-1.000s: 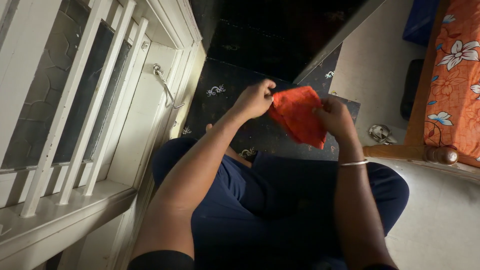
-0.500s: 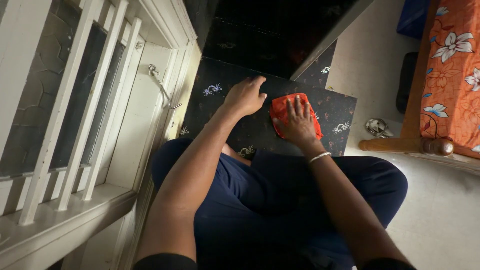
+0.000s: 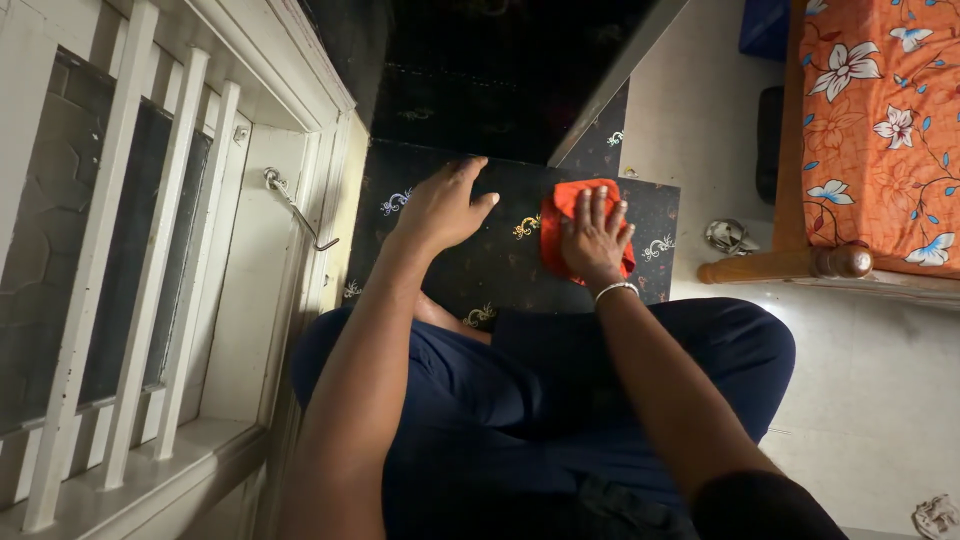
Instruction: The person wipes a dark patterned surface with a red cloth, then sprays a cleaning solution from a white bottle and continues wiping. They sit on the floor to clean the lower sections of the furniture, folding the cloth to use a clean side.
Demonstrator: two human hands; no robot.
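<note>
We have our right hand [image 3: 592,240] pressed flat, fingers spread, on a folded orange cloth [image 3: 560,225], which lies on the dark patterned board [image 3: 500,260] in front of our knees, toward that board's right edge and near its far right corner. The grip here is no pinch: the palm and fingers bear down on the cloth, which shows mostly at the fingertips and along the left side of the hand. Our left hand [image 3: 440,208] lies open and empty on the same board, fingers splayed, near its far left corner, as though steadying it. We judge the step in hand to be wiping the board's top, with the cloth now at the right end; the next move would call for steady downward pressure and a sweep across, either toward the left hand or back toward our lap. Room is uneven. To the left the board runs close along the white window frame [image 3: 300,200] with its hook latch [image 3: 292,208], so a stroke there has little margin. Beyond the far edge a second dark panel [image 3: 480,70] rises and overlaps, closing that side. To the right the board ends at pale floor [image 3: 860,380], open until the wooden bed leg [image 3: 780,266] and a small metal object [image 3: 728,236] lying near it.
</note>
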